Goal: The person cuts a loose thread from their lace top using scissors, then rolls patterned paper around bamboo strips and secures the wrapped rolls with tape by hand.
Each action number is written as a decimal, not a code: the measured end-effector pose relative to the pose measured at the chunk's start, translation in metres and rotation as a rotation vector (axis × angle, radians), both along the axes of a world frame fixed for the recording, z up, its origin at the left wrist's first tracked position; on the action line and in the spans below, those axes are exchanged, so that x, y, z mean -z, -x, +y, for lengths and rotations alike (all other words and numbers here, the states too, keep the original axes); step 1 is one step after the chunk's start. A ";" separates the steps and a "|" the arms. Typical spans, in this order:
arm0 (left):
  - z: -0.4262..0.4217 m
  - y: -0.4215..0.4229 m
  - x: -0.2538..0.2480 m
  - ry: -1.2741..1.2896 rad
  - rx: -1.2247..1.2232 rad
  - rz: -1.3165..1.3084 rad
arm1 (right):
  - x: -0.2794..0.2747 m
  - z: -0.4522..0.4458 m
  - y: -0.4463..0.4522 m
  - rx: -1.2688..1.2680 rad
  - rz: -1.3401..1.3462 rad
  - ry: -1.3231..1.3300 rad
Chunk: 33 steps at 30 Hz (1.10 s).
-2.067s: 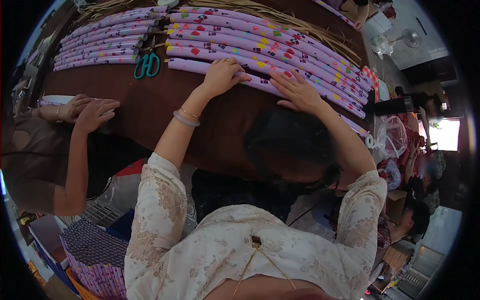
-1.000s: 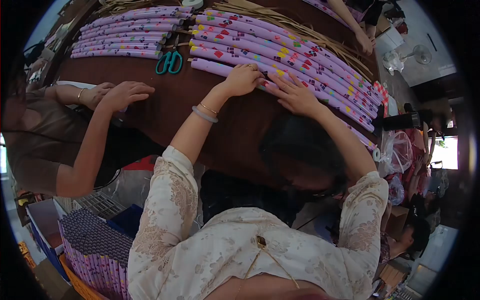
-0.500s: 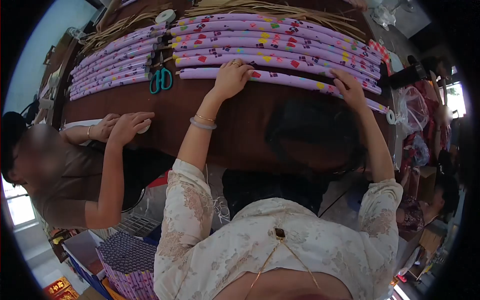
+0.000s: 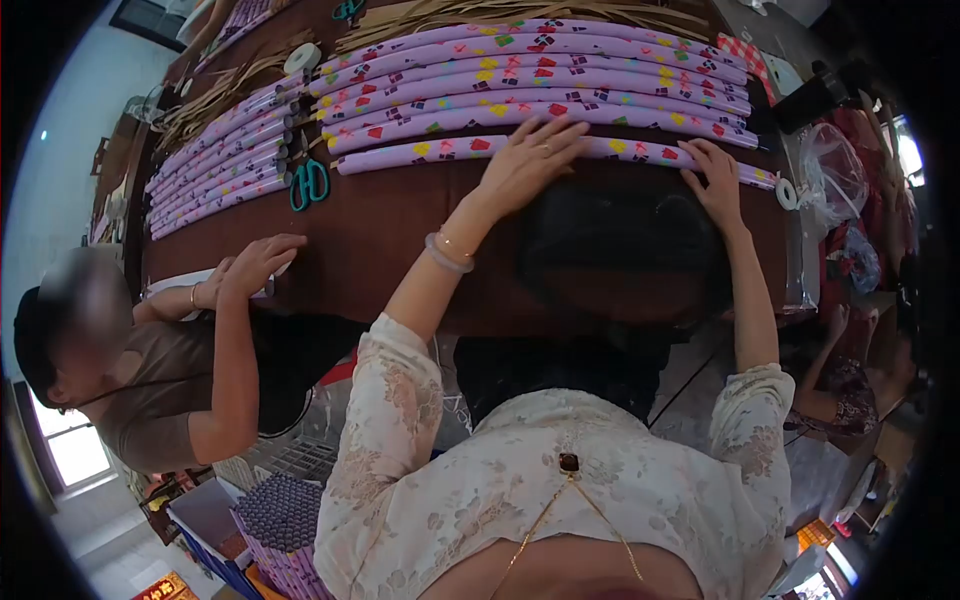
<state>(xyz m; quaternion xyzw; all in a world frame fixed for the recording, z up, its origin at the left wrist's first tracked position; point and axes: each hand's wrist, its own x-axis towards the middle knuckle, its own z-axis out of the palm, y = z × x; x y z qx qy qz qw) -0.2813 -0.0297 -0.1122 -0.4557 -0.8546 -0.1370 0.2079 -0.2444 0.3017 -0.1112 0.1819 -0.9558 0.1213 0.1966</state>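
Several long purple patterned rolls (image 4: pixel 560 78) lie side by side across the brown table (image 4: pixel 400 230). The nearest roll (image 4: pixel 425 152) lies slightly apart from the others. My left hand (image 4: pixel 532 163) rests on its middle, palm down with fingers spread, a ring on one finger and two bangles at the wrist. Toward the roll's right part, my right hand (image 4: pixel 714 180) touches it with bent fingers apart, not wrapped round it. Teal-handled scissors (image 4: pixel 309 185) lie just left of the roll's left end.
Shorter purple rolls (image 4: pixel 220 165) lie at the left, a white tape roll (image 4: pixel 301 58) behind them. Brown strips (image 4: pixel 450 20) lie at the back. Another tape roll (image 4: pixel 787 194) sits at the right edge. A co-worker's hands (image 4: pixel 250 270) are at the left; bundled rolls (image 4: pixel 280 515) stand below.
My left hand has slid right along the nearest roll and its fingers have spread out. My right hand has shifted right, away from the left hand's former place. The view has turned.
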 end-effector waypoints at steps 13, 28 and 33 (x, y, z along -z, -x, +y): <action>-0.074 -0.016 0.012 0.121 -0.266 -0.058 | 0.014 0.008 0.006 -0.003 -0.027 0.018; -0.183 -0.051 0.049 -0.075 -1.188 0.027 | 0.005 0.004 0.004 -0.057 0.104 -0.066; -0.154 -0.077 0.050 -0.164 -1.004 -0.074 | -0.004 0.003 0.009 -0.107 -0.013 -0.054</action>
